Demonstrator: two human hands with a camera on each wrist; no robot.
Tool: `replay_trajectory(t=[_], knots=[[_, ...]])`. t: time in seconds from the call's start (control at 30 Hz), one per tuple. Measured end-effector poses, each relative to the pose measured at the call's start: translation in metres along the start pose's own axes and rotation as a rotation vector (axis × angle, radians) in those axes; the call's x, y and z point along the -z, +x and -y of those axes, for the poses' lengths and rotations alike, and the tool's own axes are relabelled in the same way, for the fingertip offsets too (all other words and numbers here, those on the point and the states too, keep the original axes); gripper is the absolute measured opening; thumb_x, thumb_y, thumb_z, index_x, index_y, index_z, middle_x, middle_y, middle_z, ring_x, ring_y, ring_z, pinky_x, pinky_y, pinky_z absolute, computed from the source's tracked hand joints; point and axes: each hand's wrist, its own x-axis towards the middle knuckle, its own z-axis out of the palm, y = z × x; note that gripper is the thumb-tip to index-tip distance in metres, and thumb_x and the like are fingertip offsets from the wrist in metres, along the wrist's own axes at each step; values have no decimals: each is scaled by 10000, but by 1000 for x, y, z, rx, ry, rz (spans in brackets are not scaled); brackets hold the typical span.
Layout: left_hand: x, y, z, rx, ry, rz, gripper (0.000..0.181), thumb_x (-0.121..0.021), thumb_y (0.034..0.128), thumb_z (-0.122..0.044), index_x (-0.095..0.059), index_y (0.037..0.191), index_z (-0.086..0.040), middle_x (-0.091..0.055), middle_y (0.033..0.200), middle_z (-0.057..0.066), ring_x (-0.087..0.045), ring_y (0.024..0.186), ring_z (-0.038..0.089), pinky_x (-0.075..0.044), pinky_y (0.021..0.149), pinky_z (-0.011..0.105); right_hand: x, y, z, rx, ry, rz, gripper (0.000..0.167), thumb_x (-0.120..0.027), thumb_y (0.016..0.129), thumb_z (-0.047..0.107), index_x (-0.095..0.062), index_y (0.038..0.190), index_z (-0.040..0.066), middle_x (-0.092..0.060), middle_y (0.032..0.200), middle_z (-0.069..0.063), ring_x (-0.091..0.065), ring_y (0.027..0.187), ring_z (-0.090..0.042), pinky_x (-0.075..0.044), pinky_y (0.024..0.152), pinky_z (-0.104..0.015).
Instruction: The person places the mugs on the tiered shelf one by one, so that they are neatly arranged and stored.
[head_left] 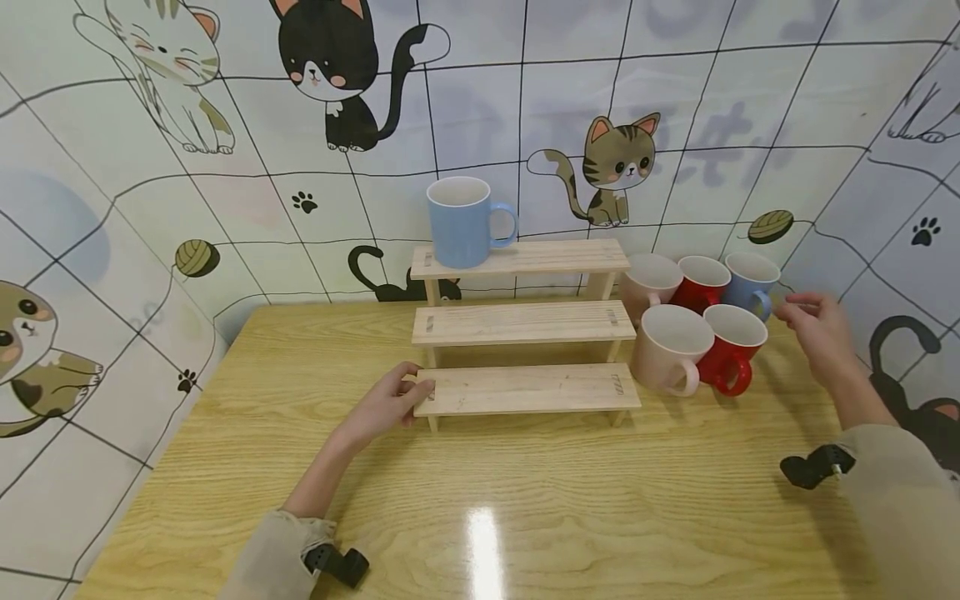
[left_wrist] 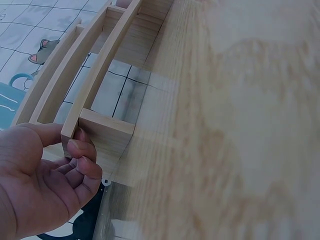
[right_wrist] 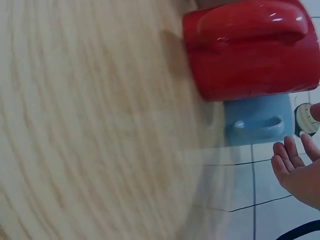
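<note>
Leftmost, the left hand (head_left: 382, 404) grips the left end of the lowest shelf (head_left: 525, 390), thumb on the upper face and fingers curled underneath, as the left wrist view confirms. This shelf is the front level of a three-tier wooden rack (head_left: 517, 323), which stands upright on the wood-grain tabletop (head_left: 555, 492). The upper blue mug (head_left: 459, 227) stands upright at the left part of the top tier, its handle directed right.

Immediately right of the rack, five upright mugs form two rows on the tabletop. Rear row, left to right: the rear pink mug (head_left: 636, 293), the rear red mug (head_left: 690, 295) and the rear blue mug (head_left: 742, 295). Front row, left to right: the front pink mug (head_left: 660, 358) and the front red mug (head_left: 722, 357).

Rightmost, the right hand (head_left: 821, 329) is unloaded, fingers loosely extended, near the handle of the rear blue mug. The right wrist view shows the fingers apart from that mug. A cat-patterned backdrop (head_left: 480, 108) rises behind the rack.
</note>
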Motion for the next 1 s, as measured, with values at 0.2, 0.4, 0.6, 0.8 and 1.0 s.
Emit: replay_trajectory(t=[0.2,0.4,0.6,0.8,1.0], knots=[[1,0,0,1,-4,2,467,-557,1064,-289,-389,1364,28,-455,723,33,-459,619,187,-428,625,325,-5,5,-12,-23,34,-12,100,-519,1019,274,-456,1093,249,-461,999,148,-452,873,0,-372,800,-152],[-1,0,0,-4,-9,6,456,-554,1065,-290,-396,1356,23,-455,723,31,-454,618,187,-427,629,323,-10,11,-18,11,64,4,152,-527,1017,217,-551,1095,89,-540,860,227,-501,837,6,-401,757,-131],[-1,0,2,-7,-9,7,442,-552,1066,-294,-406,1339,21,-459,721,33,-459,618,185,-426,623,324,-12,11,-22,-17,8,29,235,-519,1035,295,-561,1208,142,-477,950,238,-470,874,23,-390,1044,-350],[-2,-1,4,-3,-13,11,466,-553,1065,-301,-390,1356,24,-461,728,33,-459,617,183,-423,622,315,-12,13,-26,-36,110,44,86,-556,1030,219,-559,1115,235,-529,887,274,-527,790,91,-421,957,-168],[-3,0,4,1,-13,8,467,-554,1065,-298,-385,1359,23,-460,731,33,-455,617,183,-419,623,310,-12,12,-29,-88,151,15,75,-610,1009,247,-552,1030,204,-534,828,233,-526,752,45,-437,690,-96]])
